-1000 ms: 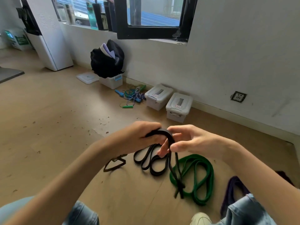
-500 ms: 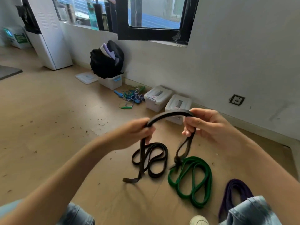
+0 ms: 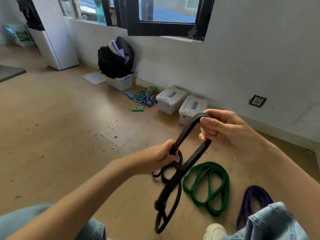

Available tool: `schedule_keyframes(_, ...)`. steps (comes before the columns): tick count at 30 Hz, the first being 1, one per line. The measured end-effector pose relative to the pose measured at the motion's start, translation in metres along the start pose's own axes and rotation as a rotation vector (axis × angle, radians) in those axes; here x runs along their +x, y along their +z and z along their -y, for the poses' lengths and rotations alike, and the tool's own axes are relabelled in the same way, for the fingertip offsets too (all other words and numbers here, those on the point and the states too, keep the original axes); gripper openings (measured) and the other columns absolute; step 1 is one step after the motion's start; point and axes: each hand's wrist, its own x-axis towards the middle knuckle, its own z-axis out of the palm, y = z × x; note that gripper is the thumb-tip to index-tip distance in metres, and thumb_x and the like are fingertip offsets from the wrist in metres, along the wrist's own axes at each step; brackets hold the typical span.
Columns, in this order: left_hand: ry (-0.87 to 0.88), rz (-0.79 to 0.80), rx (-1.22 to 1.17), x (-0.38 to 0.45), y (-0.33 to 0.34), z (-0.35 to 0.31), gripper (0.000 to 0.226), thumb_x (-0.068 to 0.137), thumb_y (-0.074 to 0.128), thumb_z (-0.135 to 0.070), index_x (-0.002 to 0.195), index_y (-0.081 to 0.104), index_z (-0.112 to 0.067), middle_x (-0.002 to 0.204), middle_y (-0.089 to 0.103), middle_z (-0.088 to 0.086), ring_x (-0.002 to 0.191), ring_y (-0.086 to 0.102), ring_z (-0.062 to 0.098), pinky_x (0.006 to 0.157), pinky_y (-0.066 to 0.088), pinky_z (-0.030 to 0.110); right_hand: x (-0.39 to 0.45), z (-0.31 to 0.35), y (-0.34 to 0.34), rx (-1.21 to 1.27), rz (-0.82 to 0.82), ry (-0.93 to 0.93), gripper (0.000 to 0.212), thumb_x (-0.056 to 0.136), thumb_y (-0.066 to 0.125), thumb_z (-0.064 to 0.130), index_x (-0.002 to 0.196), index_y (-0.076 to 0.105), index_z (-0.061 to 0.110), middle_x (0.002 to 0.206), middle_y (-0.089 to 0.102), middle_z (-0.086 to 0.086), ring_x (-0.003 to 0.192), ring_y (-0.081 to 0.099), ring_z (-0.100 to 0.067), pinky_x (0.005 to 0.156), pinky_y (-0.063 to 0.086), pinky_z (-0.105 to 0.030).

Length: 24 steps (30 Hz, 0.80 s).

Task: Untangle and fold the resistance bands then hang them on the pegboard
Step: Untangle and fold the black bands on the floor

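head | black band (image 3: 186, 130) looped, knotted low (blurred) | left hand (image 3: 164, 155) grips it | right hand (image 3: 223, 128) pinches its top bend

The band (image 3: 187, 131) held up between the two hands is black all along, matt, with no marking I can make out. On the floor (image 3: 52, 135), which is pale tan wood speckled with small dark flecks, lies a deep green band (image 3: 207, 186), and further right a dark purple one (image 3: 254, 198). The person's trousers (image 3: 270, 224) are faded light blue denim; the shoe (image 3: 214, 231) is off-white. By the white wall (image 3: 259, 58) stand two whitish storage boxes (image 3: 181, 104) with grey lid patches, beside a tangle of blue and green skipping ropes (image 3: 142, 99). The backpack (image 3: 115, 59) is black, with something lilac showing at its top. The window frame (image 3: 166, 30) is black.
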Motion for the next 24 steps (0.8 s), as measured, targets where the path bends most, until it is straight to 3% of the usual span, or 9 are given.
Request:
schedule_keyframes(2,-0.042,0.003,-0.057,0.0,0.002,-0.001,0.007,0.097,0.04,-0.014,0.094,0.042,-0.019,0.094,0.055,-0.001,0.092,0.056,0.017,0.086,0.046,0.033,-0.002,-0.001,-0.005,0.031,0.007,0.012,0.011,0.081,0.06,0.017,0.077,0.062,0.007,0.06,0.044,0.0,0.055,0.042,-0.012,0.061,0.048,-0.028)
schedule_keyframes(5,0.041,-0.13,-0.316,-0.009,-0.023,-0.017,0.017,0.095,0.037,-0.003,0.088,0.048,-0.015,0.086,0.054,0.0,0.086,0.056,0.005,0.085,0.048,0.024,-0.009,0.001,-0.016,-0.09,0.166,0.126,0.015,0.081,0.063,0.019,0.081,0.061,0.005,0.064,0.051,-0.003,0.059,0.051,-0.015,0.071,0.051,-0.036)
schedule_keyframes(8,0.139,-0.154,-0.602,-0.024,-0.05,-0.031,0.016,0.092,0.038,-0.014,0.094,0.051,-0.006,0.078,0.052,-0.004,0.077,0.053,0.009,0.085,0.05,0.029,-0.014,0.0,-0.019,-0.146,0.275,0.208,0.013,0.079,0.063,0.013,0.086,0.062,0.002,0.067,0.056,-0.007,0.064,0.058,-0.018,0.084,0.045,-0.054)
schedule_keyframes(10,0.17,-0.104,-0.665,-0.027,-0.054,-0.04,0.019,0.092,0.038,-0.019,0.096,0.053,-0.007,0.071,0.048,-0.009,0.069,0.046,0.008,0.074,0.048,0.025,-0.015,0.0,-0.014,-0.022,0.303,0.181,0.012,0.082,0.062,0.006,0.092,0.061,0.002,0.067,0.059,-0.007,0.066,0.061,-0.021,0.085,0.048,-0.051)
schedule_keyframes(13,0.182,-0.059,-0.548,-0.018,-0.043,-0.051,0.016,0.093,0.037,-0.013,0.092,0.052,-0.006,0.065,0.04,-0.008,0.06,0.037,0.003,0.059,0.037,0.015,-0.01,0.0,-0.005,0.085,0.251,0.092,0.021,0.075,0.073,0.015,0.092,0.065,0.007,0.07,0.064,-0.007,0.067,0.062,-0.02,0.077,0.053,-0.038)
schedule_keyframes(16,0.185,-0.072,-0.481,-0.01,-0.035,-0.045,0.014,0.091,0.037,-0.013,0.09,0.051,-0.009,0.065,0.035,-0.007,0.056,0.034,0.001,0.053,0.032,0.015,-0.003,-0.002,0.001,0.025,0.144,0.044,0.007,0.08,0.068,0.02,0.08,0.067,0.013,0.063,0.056,-0.003,0.056,0.053,-0.015,0.063,0.048,-0.031)
schedule_keyframes(20,0.11,-0.116,-0.212,-0.003,-0.024,-0.025,0.014,0.096,0.04,-0.016,0.086,0.048,-0.021,0.071,0.04,-0.006,0.064,0.038,0.01,0.06,0.036,0.028,-0.001,-0.001,0.006,0.064,0.101,0.005,0.013,0.085,0.056,0.016,0.076,0.064,0.012,0.055,0.036,0.002,0.046,0.033,-0.008,0.05,0.038,-0.021)
schedule_keyframes(24,0.044,-0.144,0.154,0.0,-0.014,-0.009,0.012,0.096,0.041,-0.018,0.099,0.052,-0.012,0.093,0.056,0.0,0.088,0.055,0.013,0.077,0.044,0.022,-0.004,-0.001,0.004,0.092,0.056,0.004,0.011,0.085,0.055,0.013,0.08,0.061,0.005,0.057,0.029,-0.003,0.044,0.03,-0.007,0.046,0.032,-0.021)
